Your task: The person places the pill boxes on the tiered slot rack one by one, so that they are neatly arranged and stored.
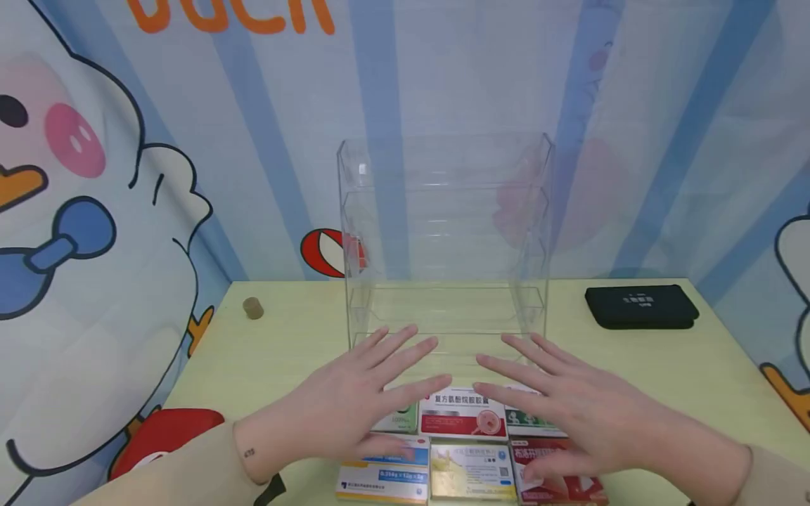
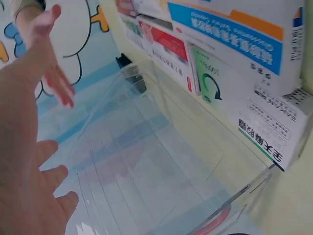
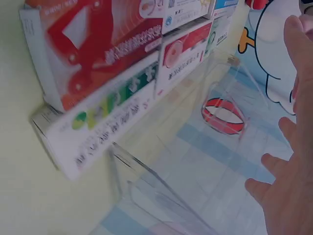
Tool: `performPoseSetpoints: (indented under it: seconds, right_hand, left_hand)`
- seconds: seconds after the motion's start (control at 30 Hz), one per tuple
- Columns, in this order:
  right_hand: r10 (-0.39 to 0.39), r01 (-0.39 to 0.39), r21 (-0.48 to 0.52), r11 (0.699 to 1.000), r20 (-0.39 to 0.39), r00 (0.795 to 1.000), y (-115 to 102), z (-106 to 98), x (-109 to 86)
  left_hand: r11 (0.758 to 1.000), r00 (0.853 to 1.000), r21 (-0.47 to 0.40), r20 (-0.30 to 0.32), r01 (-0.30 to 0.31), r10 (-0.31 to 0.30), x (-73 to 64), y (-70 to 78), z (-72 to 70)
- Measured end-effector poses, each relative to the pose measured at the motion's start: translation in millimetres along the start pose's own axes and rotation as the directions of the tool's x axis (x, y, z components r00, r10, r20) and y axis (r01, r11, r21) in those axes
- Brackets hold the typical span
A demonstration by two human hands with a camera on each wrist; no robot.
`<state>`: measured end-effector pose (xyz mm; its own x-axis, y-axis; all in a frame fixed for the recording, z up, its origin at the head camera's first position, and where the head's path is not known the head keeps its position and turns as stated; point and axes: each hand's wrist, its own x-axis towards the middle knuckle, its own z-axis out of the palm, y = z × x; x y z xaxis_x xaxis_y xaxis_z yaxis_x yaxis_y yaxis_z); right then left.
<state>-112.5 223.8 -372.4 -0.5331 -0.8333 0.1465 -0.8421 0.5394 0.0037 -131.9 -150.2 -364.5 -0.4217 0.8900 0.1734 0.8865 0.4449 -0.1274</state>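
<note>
Boxes (image 1: 465, 427) on pale-yellow table (image 1: 285, 341), striped backdrop (image 1: 436, 70) behind

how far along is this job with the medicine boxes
Done: six medicine boxes lie in two rows before the upright clear stand. In hand: nothing; the left hand and right hand hover with fingers spread. Remaining: probably loading the stand, since no box is on it.

- Table (image 1: 639, 379): backdrop (image 1: 455, 77) behind.
- Rack (image 1: 443, 246): on table, centre rear.
- Boxes (image 1: 473, 472): before rack, two rows of three.
- Cylinder (image 1: 253, 308): rear left of table, left of rack.
- Pouch (image 1: 640, 308): rear right, right of rack.
</note>
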Motion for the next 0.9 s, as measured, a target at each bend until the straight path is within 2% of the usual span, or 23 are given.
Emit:
performPoseSetpoints:
  seconds: [0.1, 0.2, 0.3, 0.33, 0.47, 0.57, 0.63, 0.73, 0.83, 0.9]
  right_hand:
    - [0.116, -0.126, 0.125, 0.984, 0.08, 0.99, -1, 8, -9.5]
    - [0.224, -0.26, 0.227, 0.939, 0.173, 0.959, -3, 19, -22.2]
    - [0.307, -0.373, 0.276, 0.886, 0.255, 0.917, -5, 30, -34.5]
    - [0.336, -0.416, 0.292, 0.861, 0.288, 0.897, -6, 33, -37.9]
    - [0.417, -0.537, 0.319, 0.781, 0.374, 0.829, -3, 48, -52.1]
    - [0.437, -0.567, 0.336, 0.752, 0.39, 0.811, -1, 58, -63.4]
    - [0.447, -0.582, 0.348, 0.735, 0.396, 0.802, 1, 64, -70.2]
    - [0.452, -0.596, 0.389, 0.703, 0.403, 0.796, 2, 72, -78.6]
    - [0.443, -0.583, 0.408, 0.703, 0.391, 0.807, 4, 78, -84.0]
    - [0.436, -0.566, 0.405, 0.718, 0.373, 0.819, 5, 82, -86.1]
  left_hand:
    - [0.998, 0.991, 0.01, -0.114, 0.065, -0.064, 9.3, -10.6, 7.2]
    - [0.989, 0.959, 0.004, -0.244, 0.147, -0.141, 16.5, -25.3, 17.4]
    - [0.973, 0.907, -0.034, -0.355, 0.228, -0.225, 20.7, -41.0, 29.4]
    - [0.965, 0.889, -0.05, -0.38, 0.258, -0.257, 21.6, -45.7, 32.8]
    - [0.936, 0.804, -0.131, -0.483, 0.326, -0.347, 23.2, -61.2, 45.5]
    - [0.915, 0.745, -0.199, -0.532, 0.352, -0.402, 22.7, -68.8, 53.7]
    - [0.89, 0.719, -0.25, -0.524, 0.382, -0.456, 21.8, -71.7, 58.5]
    - [0.837, 0.692, -0.342, -0.473, 0.427, -0.546, 19.6, -73.2, 66.1]
    - [0.77, 0.652, -0.43, -0.418, 0.471, -0.633, 14.1, -71.5, 74.8]
    - [0.727, 0.623, -0.481, -0.39, 0.49, -0.678, 9.3, -69.7, 80.3]
